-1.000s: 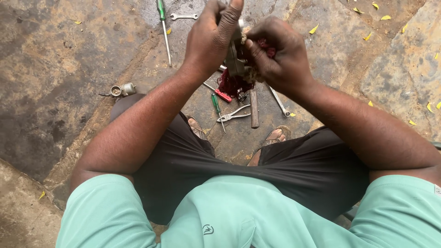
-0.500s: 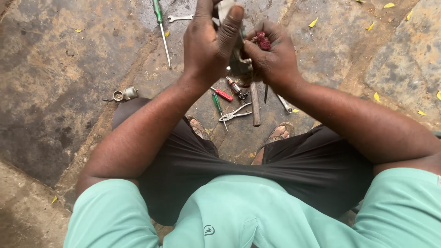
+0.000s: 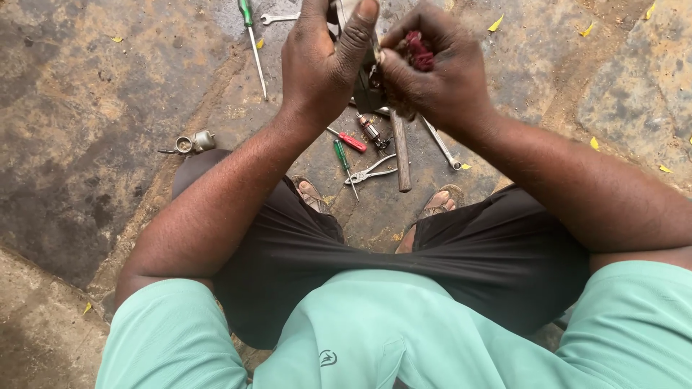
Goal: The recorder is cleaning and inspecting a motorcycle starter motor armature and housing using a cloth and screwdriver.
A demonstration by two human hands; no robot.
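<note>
I squat over a stained stone floor. My left hand grips a grey metal part held between both hands, thumb pressed along its top. My right hand is closed on a dark red rag and presses it against the same part. Most of the part is hidden by my fingers. Below the hands lie a small red screwdriver, a green screwdriver, pliers and a wooden-handled tool.
A long green-handled screwdriver and a spanner lie at the top. A small metal fitting sits at left. A slim metal wrench lies right of the wooden handle. My sandalled feet rest beneath. Yellow leaves are scattered about.
Both hands with the part and rag have risen toward the top of the view, and my right hand has shifted the rag higher on the part.
</note>
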